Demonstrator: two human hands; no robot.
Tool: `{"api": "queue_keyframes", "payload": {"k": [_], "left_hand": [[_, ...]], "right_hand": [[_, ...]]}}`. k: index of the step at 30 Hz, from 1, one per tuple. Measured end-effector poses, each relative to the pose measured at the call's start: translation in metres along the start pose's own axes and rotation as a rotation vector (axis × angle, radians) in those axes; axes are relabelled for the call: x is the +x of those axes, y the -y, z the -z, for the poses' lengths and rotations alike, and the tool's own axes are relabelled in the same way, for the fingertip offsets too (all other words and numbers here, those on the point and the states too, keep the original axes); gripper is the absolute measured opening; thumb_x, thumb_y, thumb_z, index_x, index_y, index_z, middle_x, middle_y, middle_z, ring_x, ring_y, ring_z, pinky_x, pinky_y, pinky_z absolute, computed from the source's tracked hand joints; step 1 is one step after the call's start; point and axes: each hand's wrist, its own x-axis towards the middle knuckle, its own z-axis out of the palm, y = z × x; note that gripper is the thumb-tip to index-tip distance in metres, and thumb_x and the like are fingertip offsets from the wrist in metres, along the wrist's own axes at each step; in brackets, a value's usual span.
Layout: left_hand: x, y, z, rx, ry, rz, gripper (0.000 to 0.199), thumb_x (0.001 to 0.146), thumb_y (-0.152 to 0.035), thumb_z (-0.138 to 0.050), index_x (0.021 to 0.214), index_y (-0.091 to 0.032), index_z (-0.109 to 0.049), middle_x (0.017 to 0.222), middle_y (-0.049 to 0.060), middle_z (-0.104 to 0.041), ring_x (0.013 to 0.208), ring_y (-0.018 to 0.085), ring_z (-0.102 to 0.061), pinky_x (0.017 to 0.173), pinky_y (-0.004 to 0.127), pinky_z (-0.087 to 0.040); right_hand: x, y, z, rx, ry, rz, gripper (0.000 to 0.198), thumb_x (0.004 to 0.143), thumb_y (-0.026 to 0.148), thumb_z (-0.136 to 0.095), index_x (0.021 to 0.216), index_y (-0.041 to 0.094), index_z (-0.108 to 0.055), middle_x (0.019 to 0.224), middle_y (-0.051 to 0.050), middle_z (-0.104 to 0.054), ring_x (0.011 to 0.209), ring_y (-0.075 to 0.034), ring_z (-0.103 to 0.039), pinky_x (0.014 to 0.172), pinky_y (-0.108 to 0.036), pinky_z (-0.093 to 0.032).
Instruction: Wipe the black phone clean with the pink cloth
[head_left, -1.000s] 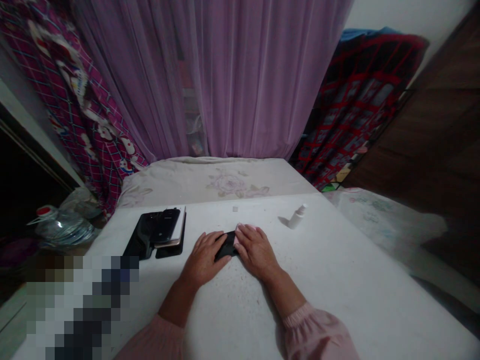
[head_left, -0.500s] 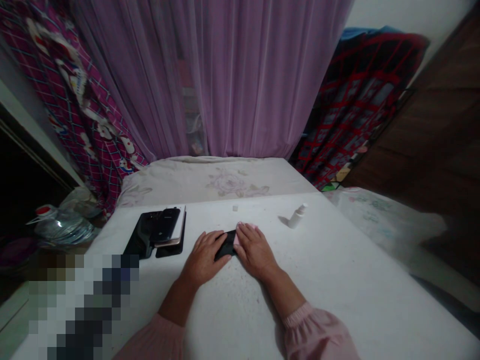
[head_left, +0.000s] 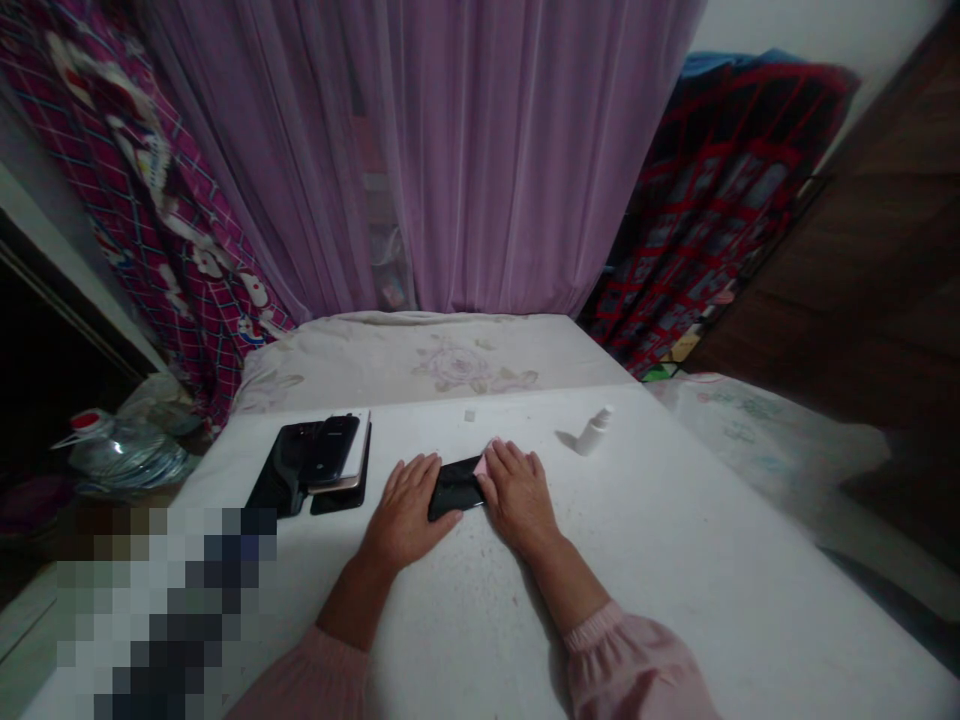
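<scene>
A black smartphone (head_left: 457, 485) lies flat on the white tabletop, its glossy face up. My left hand (head_left: 405, 512) grips its left end, fingers along the far side and thumb along the near edge. Under the fingers of my right hand (head_left: 523, 500) is a small pink cloth (head_left: 482, 465), pressed on the phone's right end. Most of the cloth and that end of the phone are hidden by the hand.
A white spray bottle (head_left: 595, 431) stands to the right. On the left rest several stacked devices, including a dark phone (head_left: 332, 447) and a black tablet (head_left: 279, 470). A small pale square (head_left: 469, 416) lies beyond my hands. Purple curtains (head_left: 495, 150) hang behind.
My right hand has slid slightly right with the pink cloth, uncovering more of the phone's black face. My left hand has stayed at the phone's left end.
</scene>
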Motion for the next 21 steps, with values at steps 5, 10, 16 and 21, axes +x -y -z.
{"api": "queue_keyframes", "payload": {"k": [5, 10, 16, 21], "left_hand": [[0.000, -0.002, 0.002, 0.015, 0.013, -0.004, 0.068, 0.086, -0.052, -0.056, 0.140, -0.013, -0.040, 0.146, 0.015, -0.047, 0.137, 0.030, -0.038, 0.116, 0.052, -0.024], [0.000, -0.002, 0.003, 0.010, 0.012, -0.007, 0.066, 0.087, -0.053, -0.055, 0.139, -0.014, -0.041, 0.144, 0.014, -0.048, 0.137, 0.030, -0.039, 0.116, 0.052, -0.025], [0.000, -0.001, 0.001, 0.003, 0.007, -0.008, 0.066, 0.087, -0.051, -0.055, 0.140, -0.015, -0.040, 0.145, 0.014, -0.047, 0.137, 0.030, -0.038, 0.116, 0.052, -0.024], [-0.001, 0.000, 0.000, -0.008, -0.010, -0.007, 0.066, 0.086, -0.052, -0.055, 0.140, -0.016, -0.040, 0.145, 0.013, -0.048, 0.137, 0.030, -0.039, 0.116, 0.052, -0.024]], "right_hand": [[0.000, 0.004, 0.006, 0.029, 0.084, 0.106, 0.049, 0.097, 0.038, -0.041, 0.141, 0.016, -0.045, 0.148, -0.012, -0.044, 0.137, -0.030, -0.037, 0.111, -0.053, -0.023], [0.000, 0.010, 0.013, 0.088, 0.154, 0.215, 0.050, 0.098, 0.039, -0.041, 0.143, 0.019, -0.043, 0.150, -0.009, -0.042, 0.139, -0.028, -0.035, 0.113, -0.053, -0.020], [0.003, 0.001, 0.012, 0.034, 0.065, -0.004, 0.039, 0.099, 0.036, -0.040, 0.132, 0.023, -0.056, 0.142, -0.007, -0.052, 0.132, -0.031, -0.043, 0.109, -0.058, -0.022], [0.004, -0.002, 0.007, 0.017, 0.034, -0.031, 0.040, 0.098, 0.034, -0.040, 0.132, 0.019, -0.055, 0.142, -0.010, -0.052, 0.130, -0.032, -0.045, 0.108, -0.057, -0.025]]}}
